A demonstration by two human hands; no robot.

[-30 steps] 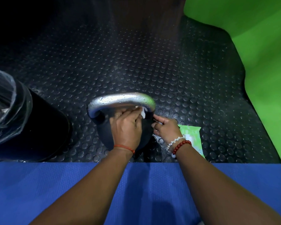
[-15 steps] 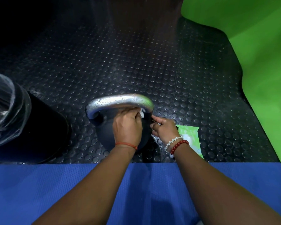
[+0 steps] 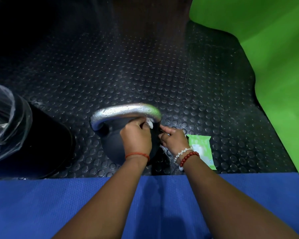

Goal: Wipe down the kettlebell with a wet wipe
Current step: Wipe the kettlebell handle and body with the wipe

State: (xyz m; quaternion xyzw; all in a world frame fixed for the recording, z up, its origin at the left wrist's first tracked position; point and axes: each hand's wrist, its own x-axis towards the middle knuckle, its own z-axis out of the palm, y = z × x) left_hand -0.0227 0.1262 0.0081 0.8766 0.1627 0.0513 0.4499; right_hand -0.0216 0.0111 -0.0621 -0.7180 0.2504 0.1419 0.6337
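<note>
**Wiping under the handle, right shoulder of the bell**

At far left a dark bin with a clear plastic liner stands on the studded rubber floor. The kettlebell sits upright on that floor just beyond the edge of the blue mat. Its silver handle is beaded with droplets.

The left hand is curled over the top of the black body and clutches the white wet wipe, bunched against the spot where the right end of the handle meets the bell. The right hand is at the bell's right flank with thumb and forefinger reaching towards it. Whether it pinches a corner of the wipe or only steadies the bell, I cannot tell. Just beside that wrist lies a green wipes packet flat on the floor, and a bright green surface fills the far right.

The step in hand looks like scrubbing the handle's root and the upper body. The lower sides appear untouched, so the task seems partly done. The next move likely calls for dragging the wipe along the handle or down round the body while the bell is kept from rocking.

Compared with a second ago little has changed. The wipe stays at the same corner and the left hand has shifted only slightly. The bell, packet and bin have not moved.
</note>
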